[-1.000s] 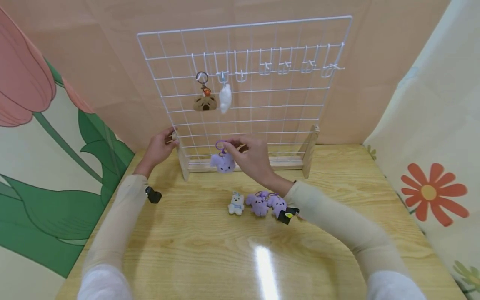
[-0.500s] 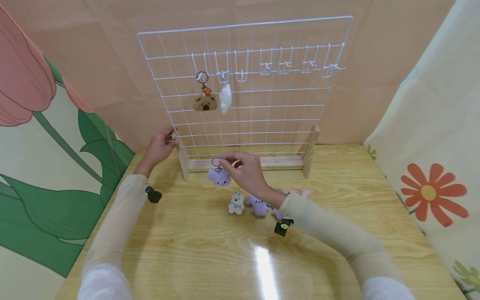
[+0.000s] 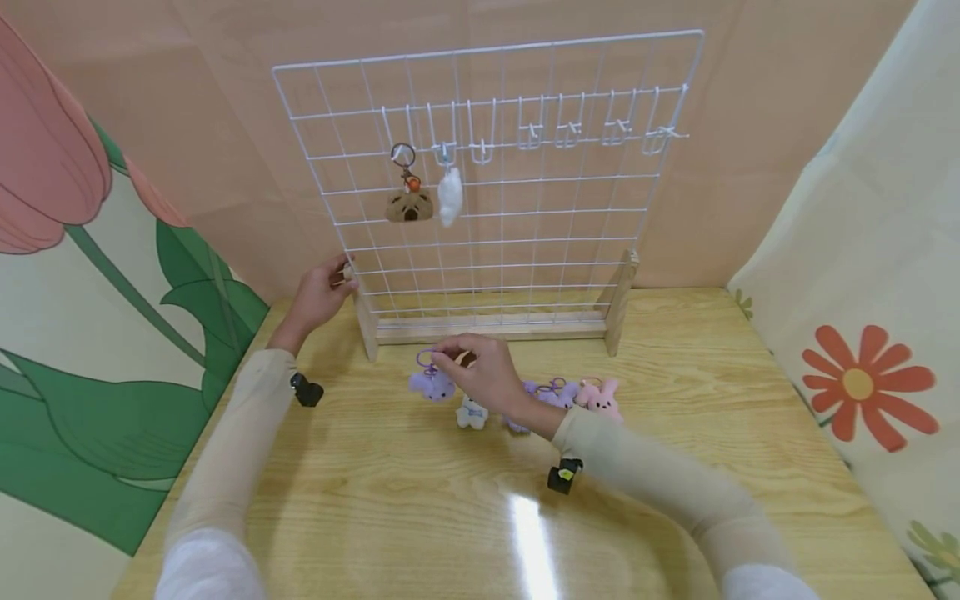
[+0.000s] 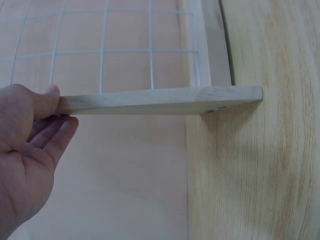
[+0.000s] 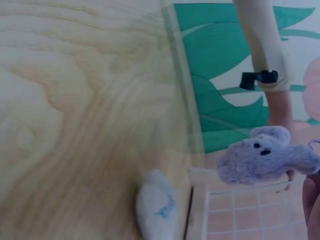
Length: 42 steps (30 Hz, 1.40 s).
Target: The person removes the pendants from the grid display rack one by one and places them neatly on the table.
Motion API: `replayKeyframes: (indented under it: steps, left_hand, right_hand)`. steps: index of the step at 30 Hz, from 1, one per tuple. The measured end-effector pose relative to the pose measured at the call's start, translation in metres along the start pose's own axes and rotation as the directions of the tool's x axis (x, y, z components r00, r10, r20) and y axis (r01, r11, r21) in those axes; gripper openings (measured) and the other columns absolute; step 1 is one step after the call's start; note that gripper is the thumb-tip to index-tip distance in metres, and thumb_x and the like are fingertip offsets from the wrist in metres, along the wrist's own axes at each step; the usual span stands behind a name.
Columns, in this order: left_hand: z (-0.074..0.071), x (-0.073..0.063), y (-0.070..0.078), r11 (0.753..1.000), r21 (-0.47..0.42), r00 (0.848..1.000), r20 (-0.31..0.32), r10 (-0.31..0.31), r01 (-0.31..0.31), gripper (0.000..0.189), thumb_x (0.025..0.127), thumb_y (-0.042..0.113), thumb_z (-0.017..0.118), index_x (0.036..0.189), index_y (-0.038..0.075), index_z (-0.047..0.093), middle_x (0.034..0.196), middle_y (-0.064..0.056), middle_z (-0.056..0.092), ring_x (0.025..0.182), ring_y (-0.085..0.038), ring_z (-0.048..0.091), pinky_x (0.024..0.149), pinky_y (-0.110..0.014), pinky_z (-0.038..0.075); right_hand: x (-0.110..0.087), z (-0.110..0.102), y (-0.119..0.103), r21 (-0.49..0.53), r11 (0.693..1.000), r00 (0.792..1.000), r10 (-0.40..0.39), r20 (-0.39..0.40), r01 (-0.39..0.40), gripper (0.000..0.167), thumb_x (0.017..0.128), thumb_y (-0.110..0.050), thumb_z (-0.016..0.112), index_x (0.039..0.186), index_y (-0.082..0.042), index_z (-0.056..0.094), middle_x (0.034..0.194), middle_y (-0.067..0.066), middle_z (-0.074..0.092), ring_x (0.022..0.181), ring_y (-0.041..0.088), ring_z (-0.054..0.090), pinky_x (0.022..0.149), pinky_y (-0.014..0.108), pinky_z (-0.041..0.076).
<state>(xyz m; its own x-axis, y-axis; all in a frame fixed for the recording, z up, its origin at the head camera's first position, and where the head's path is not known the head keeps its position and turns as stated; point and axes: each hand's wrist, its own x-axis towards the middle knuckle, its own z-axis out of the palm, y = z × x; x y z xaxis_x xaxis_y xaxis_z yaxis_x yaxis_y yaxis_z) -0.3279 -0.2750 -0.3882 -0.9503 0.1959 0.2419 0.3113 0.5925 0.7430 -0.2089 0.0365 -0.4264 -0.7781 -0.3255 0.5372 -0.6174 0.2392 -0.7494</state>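
My right hand [image 3: 483, 373] pinches the purple ring of a lilac plush keychain [image 3: 432, 385], which hangs just left of the white plush keychain [image 3: 472, 413] on the table. In the right wrist view the lilac plush [image 5: 265, 156] shows its dark eyes; only a sliver of the hand appears at the edge. My left hand [image 3: 318, 292] grips the left wooden side post [image 3: 364, 321] of the wire grid rack [image 3: 502, 242]. The left wrist view has the thumb above the post [image 4: 150, 100] and the fingers under it.
White hooks [image 3: 530, 136] line the rack's upper part. A brown bear-head keychain [image 3: 409, 207] and a white plush [image 3: 450, 197] hang at the left. Behind my right wrist lie lilac plush keychains [image 3: 557, 394] and a pink rabbit one [image 3: 602, 400] on the table [image 3: 360, 500].
My right hand has come down and slightly left with the lilac plush keychain, from in front of the grid to low over the table. The left hand has stayed on the post.
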Motion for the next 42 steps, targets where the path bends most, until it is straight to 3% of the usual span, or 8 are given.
replayKeyframes:
  steps: [14, 25, 42]
  left_hand:
    - [0.001, 0.0, 0.0, 0.999, -0.034, 1.0, 0.003, -0.014, 0.014, 0.053, 0.101, -0.003, 0.059, 0.15, -0.012, 0.04, 0.15, -0.033, 0.045, 0.136, -0.046, 0.05, 0.109, -0.05, 0.05]
    - [0.0, -0.001, 0.002, 0.999, -0.041, 1.0, 0.001, -0.025, 0.025, 0.054, 0.101, -0.001, 0.059, 0.15, -0.012, 0.039, 0.152, -0.031, 0.044, 0.136, -0.045, 0.05, 0.109, -0.051, 0.051]
    - [0.001, 0.0, 0.001, 1.0, -0.015, 1.0, -0.013, -0.006, 0.006, 0.053, 0.101, -0.001, 0.061, 0.149, -0.011, 0.042, 0.15, -0.033, 0.046, 0.134, -0.046, 0.052, 0.107, -0.05, 0.052]
  right_hand:
    - [-0.025, 0.019, 0.009, 0.015, 0.997, 0.995, 0.071, 0.063, -0.072, 0.007, 0.093, -0.017, 0.077, 0.096, -0.011, 0.08, 0.087, -0.001, 0.076, 0.074, 0.005, 0.068, 0.061, 0.021, 0.062]
    - [-0.043, 0.027, 0.012, -0.006, 0.984, 0.976, 0.176, 0.131, -0.176, 0.007, 0.093, -0.019, 0.078, 0.098, -0.014, 0.08, 0.088, -0.005, 0.076, 0.075, 0.003, 0.068, 0.065, 0.022, 0.062]
    - [-0.031, 0.023, 0.031, -0.027, 0.992, 0.985, 0.124, 0.12, -0.122, 0.005, 0.093, -0.014, 0.077, 0.096, -0.011, 0.08, 0.09, 0.0, 0.077, 0.074, 0.005, 0.068, 0.061, 0.02, 0.062]
